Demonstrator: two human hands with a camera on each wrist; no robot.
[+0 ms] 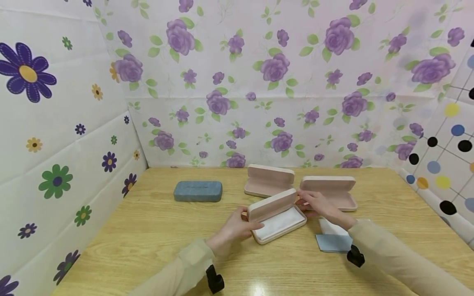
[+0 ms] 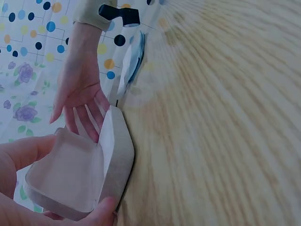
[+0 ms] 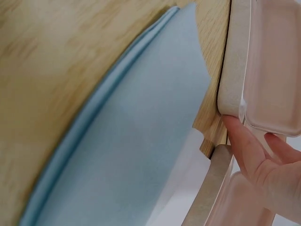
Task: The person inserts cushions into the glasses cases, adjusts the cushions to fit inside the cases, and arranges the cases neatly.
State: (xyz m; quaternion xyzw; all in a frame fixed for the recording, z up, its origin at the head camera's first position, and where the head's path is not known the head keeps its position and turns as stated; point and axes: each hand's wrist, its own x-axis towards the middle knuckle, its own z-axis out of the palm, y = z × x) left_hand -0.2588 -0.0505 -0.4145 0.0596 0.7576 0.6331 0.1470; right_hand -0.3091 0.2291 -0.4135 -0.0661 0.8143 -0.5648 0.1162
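A pale hard glasses case (image 1: 272, 206) stands open in front, turned slightly, with a folded white cloth (image 1: 279, 223) in its base. My left hand (image 1: 238, 224) grips the left end of this case, thumb over the base's edge and fingers round the end. At the opposite end, my right hand (image 1: 319, 203) has its fingers extended, fingertips right at the case's corner. In the right wrist view, the index finger (image 3: 244, 143) meets the end of the case wall. Two more open cases, one at the back (image 1: 270, 181) and one to the right (image 1: 327, 192), show pinkish linings.
A blue closed glasses case (image 1: 198, 191) lies at the back left. Beneath the right forearm are a folded blue cloth (image 1: 333, 243) and a white cloth (image 1: 327, 227). Patterned sheets (image 1: 237, 86) wall in the wooden table (image 1: 148, 246) at the back and sides.
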